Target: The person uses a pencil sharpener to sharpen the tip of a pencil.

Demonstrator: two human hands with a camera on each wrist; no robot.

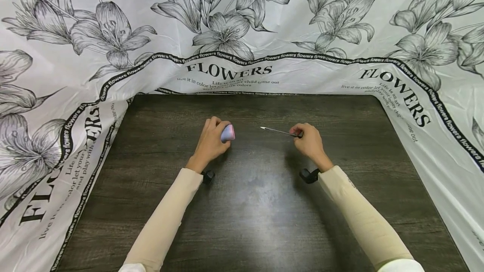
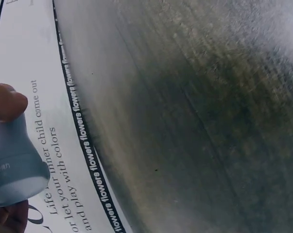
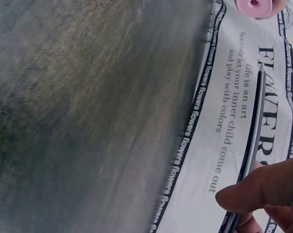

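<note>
My left hand (image 1: 211, 139) grips a small pencil sharpener (image 1: 228, 132), blue and pink, between thumb and fingers. In the left wrist view the sharpener (image 2: 15, 162) looks like a rounded, waisted body. Its pink end (image 3: 255, 6), with a small hole, shows at the top of the right wrist view. A dark pencil (image 1: 277, 131) is pinched near its rear end by my right hand (image 1: 308, 139). The pencil's pale, pointed tip aims left toward the sharpener, with a gap between them. Both hands are held above the dark table.
The dark wood-grain table (image 1: 257, 221) lies beneath both arms. A white cloth (image 1: 234, 74) printed with flowers and lettering hangs behind it and along both sides. Each wrist wears a black camera mount (image 1: 310, 175).
</note>
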